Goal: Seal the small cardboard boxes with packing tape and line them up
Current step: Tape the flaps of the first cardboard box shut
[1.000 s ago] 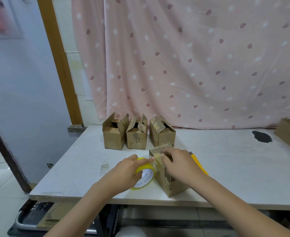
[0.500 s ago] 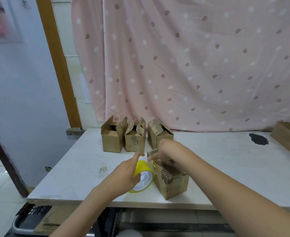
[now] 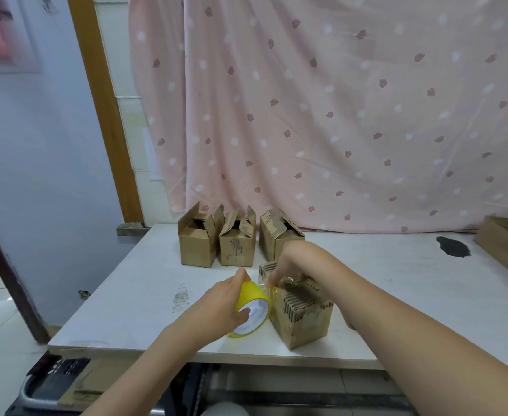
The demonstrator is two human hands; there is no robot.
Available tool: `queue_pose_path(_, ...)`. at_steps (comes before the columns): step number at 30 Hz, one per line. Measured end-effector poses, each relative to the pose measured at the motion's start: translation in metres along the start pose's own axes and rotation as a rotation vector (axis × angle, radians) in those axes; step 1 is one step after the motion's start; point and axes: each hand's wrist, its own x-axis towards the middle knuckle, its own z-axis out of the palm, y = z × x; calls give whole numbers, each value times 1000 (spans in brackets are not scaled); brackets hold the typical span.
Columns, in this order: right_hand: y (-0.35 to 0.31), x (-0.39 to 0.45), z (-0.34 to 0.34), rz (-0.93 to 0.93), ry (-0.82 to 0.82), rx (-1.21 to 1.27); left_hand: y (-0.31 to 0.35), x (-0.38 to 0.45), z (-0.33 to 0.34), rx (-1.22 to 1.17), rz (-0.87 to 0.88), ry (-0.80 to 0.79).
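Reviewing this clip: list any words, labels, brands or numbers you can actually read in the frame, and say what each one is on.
No text can be read.
Tape roll in the left hand: faint print on the white inner core, too blurred to read.
Middle box of the back row: dark marks on its front, too smudged to read.
Box under the right hand: only striped markings, no legible words.

White table (image 3: 132, 298), four boxes (image 3: 237, 246).

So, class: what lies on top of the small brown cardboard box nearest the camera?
The right hand presses clear tape onto the small brown cardboard box, fed from the yellow tape roll the left hand grips. The forearm hides the far flaps.
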Motion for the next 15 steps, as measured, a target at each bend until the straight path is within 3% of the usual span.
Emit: queue_pose_path(15,12,-1,0,19,49,157,0,1,-9,36,-7,-4)
